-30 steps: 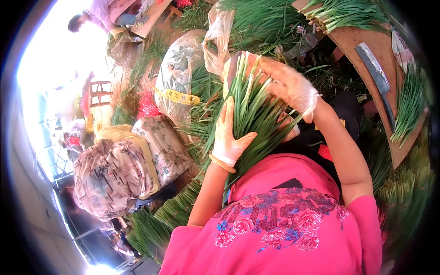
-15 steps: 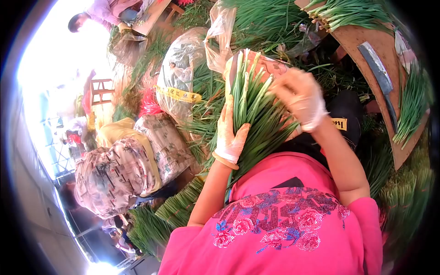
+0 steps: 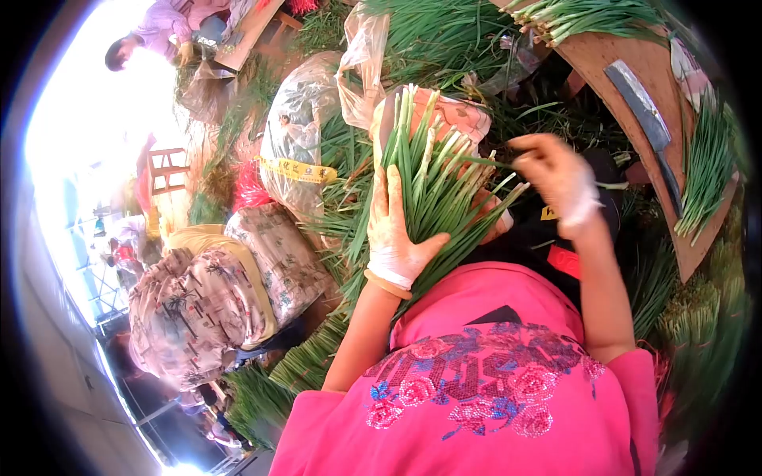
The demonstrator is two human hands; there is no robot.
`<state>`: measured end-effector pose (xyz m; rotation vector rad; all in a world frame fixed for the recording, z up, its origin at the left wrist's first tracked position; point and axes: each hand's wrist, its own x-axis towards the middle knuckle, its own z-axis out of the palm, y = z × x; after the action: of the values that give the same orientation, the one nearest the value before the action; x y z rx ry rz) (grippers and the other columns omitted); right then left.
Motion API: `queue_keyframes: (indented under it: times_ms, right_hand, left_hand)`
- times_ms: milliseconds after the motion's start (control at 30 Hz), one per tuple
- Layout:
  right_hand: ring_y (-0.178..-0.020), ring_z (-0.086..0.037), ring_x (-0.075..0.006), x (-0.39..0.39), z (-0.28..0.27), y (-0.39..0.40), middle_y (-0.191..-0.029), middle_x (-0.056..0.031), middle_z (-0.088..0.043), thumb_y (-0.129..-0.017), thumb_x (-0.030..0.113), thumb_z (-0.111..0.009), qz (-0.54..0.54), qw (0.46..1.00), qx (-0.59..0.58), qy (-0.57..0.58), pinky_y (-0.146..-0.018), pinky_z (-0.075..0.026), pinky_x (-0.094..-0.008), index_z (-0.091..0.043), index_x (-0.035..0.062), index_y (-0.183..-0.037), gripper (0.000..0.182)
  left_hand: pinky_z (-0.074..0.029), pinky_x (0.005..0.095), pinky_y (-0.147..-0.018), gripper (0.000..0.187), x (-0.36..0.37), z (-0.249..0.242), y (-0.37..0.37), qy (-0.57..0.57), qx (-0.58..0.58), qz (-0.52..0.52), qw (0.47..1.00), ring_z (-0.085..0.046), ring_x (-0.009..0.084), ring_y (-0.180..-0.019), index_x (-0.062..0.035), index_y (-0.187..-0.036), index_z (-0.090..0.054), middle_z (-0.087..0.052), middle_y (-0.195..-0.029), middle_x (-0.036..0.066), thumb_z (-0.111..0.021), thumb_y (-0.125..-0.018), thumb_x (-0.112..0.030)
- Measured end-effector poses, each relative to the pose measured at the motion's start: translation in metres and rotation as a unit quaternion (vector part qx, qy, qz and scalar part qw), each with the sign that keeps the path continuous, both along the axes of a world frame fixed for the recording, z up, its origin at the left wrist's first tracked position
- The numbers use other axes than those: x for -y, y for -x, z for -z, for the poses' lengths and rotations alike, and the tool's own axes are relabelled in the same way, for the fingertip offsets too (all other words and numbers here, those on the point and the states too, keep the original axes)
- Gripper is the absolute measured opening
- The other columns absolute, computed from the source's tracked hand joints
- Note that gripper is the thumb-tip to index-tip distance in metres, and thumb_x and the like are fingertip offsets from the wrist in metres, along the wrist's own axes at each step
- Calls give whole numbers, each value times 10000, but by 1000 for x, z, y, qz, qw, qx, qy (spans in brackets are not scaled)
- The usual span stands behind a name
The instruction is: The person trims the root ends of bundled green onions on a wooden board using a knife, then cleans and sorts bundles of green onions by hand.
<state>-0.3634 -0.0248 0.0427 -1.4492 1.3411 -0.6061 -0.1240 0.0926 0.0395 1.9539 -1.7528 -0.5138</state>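
A loose bunch of garlic chives (image 3: 429, 170) lies across my lap, pale stem ends pointing up and away. My left hand (image 3: 394, 234), in a thin glove, clasps its left side with the thumb spread over the leaves. To the right of the bunch is my right hand (image 3: 559, 178), also gloved and smeared by motion. Its fingers are bent around a single chive stalk (image 3: 486, 162), whose other end shows past the hand. A patterned orange cloth (image 3: 464, 119) lies partly covered behind the bunch.
A cleaver (image 3: 639, 103) rests on a curved wooden board (image 3: 591, 67) at right, beside more chives (image 3: 706, 178). Clear plastic bags (image 3: 298, 127) stand ahead. A co-worker in a patterned shirt (image 3: 194, 309) sits at left; another person (image 3: 163, 32) is farther off. Bundled chives (image 3: 309, 353) lie near my left arm.
My right hand has moved right, away from the bunch, with a stalk in its fingers. The bunch's stems have fanned out more to the right. My left hand keeps its hold.
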Motion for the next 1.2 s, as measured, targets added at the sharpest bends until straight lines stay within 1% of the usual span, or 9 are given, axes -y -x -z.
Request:
queue_keyframes:
  times_ms: [133, 333, 400, 433, 533, 700, 833, 1000, 1200]
  right_hand:
    - [-786, -593, -119, -16, 49, -58, -927, -48, -630, -826, 49, -700, 1, 919, 322, -229, -721, -491, -261, -575, 3, -1156, 356]
    - [-699, -562, -85, -9, 39, -43, -805, 0, -601, -859, 112, -684, -67, 941, 272, -190, -643, -479, -231, -655, 20, -944, 129]
    - [-687, -570, -81, -12, 33, -46, -788, 2, -603, -863, 104, -675, -5, 950, 242, -195, -640, -484, -230, -678, 19, -875, 86]
    - [-716, -603, -128, -10, 39, -48, -760, -23, -600, -820, 99, -698, -52, 978, 182, -89, -660, -500, -274, -688, 35, -819, 65]
    - [-781, -622, -190, 8, 39, -45, -784, -57, -597, -769, 86, -714, -173, 893, -65, 410, -709, -503, -323, -694, 46, -793, 51]
    - [-772, -593, -129, 24, 16, -9, -832, -21, -636, -949, 214, -576, 98, 935, 323, 108, -730, -480, -286, -633, 39, -887, 194]
    - [-647, -515, -96, 66, 39, 94, -796, -44, -618, -966, 211, -542, 229, 754, 614, 52, -534, -397, -226, -617, 58, -900, 183]
    - [-620, -494, -60, 44, 14, 74, -823, -19, -622, -848, 36, -570, 225, 926, 289, 92, -535, -387, -203, -639, 42, -992, 159]
    - [-682, -610, -151, -6, 7, -51, -870, -76, -665, -808, 144, -658, -209, 973, 60, 81, -622, -492, -283, -697, 76, -979, 188]
  left_hand:
    - [-260, 368, -1126, 855, -2, 22, -17, 21, -60, -41, 997, -331, 301, -1369, -11, -1491, -212, -316, -1485, 211, -618, -740, 28]
    - [-270, 318, -1102, 781, -1, 30, -29, 23, -515, -129, 847, -373, 228, -1323, 0, -1499, -180, -364, -1461, 159, -491, -789, 92]
    - [-293, 359, -1099, 883, 3, 31, -21, 31, -356, -53, 932, -371, 301, -1334, -14, -1500, -176, -358, -1458, 207, -634, -745, -12]
    - [-308, 410, -1095, 1045, 1, 15, -13, 33, -43, -1, 999, -354, 405, -1331, -20, -1497, -171, -328, -1458, 261, -767, -649, -155]
    - [-251, 398, -1130, 1081, 1, 8, 5, -29, 22, -17, 999, -313, 377, -1362, 5, -1487, -193, -305, -1475, 246, -787, -595, -134]
    - [-227, 397, -1136, 947, 5, 25, -17, 19, -82, -40, 996, -296, 361, -1374, 1, -1488, -210, -313, -1482, 222, -710, -692, -109]
    - [-224, 399, -1131, 873, 1, 31, -23, 27, -105, -35, 993, -296, 352, -1369, -7, -1492, -203, -296, -1490, 226, -649, -755, -146]
    - [-191, 365, -1144, 816, 5, 38, -28, 59, -218, -17, 974, -282, 281, -1384, 15, -1489, -209, -295, -1502, 186, -589, -776, -97]
    - [-222, 381, -1128, 809, 5, 30, -20, 53, -196, -15, 979, -311, 317, -1358, 10, -1486, -217, -317, -1478, 207, -591, -775, -91]
